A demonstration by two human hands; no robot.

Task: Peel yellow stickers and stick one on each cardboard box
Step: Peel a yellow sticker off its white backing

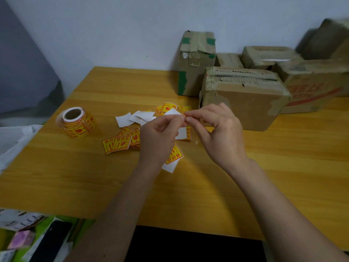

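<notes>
Head view: held above the middle of the wooden worktop (264,167), a yellow sticker (186,132) on its white backing (172,112), sheet roughly upright, long axis running up and down, printed face turned away to the right, white back toward the camera. Left hand (158,137) raised from below, palm inward, thumb and forefinger pressed together on the backing's top edge. Right hand (217,133) opposite, wrist bent, fingers (192,118) pinching the sticker's upper corner, other fingers curled loosely. Below and beyond the hands, loose stickers (120,142) and bare white backings (132,118) scattered flat. Off to the left, a sticker roll (76,122) lying with its core tilted upward. At the far right, several cardboard boxes (243,99) grouped by the wall.
</notes>
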